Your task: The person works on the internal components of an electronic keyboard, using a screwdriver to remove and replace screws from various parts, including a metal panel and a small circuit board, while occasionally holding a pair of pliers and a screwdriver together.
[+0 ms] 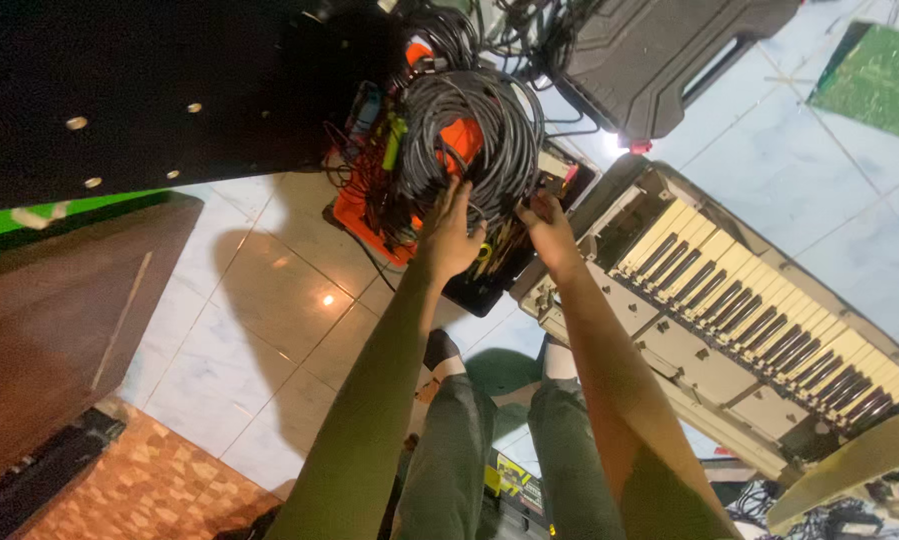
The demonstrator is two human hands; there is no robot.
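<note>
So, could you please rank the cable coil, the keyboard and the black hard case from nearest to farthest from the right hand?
1. Cable coil, touching the right hand.
2. Keyboard, just to its right.
3. Black hard case, beyond, upper right.
</note>
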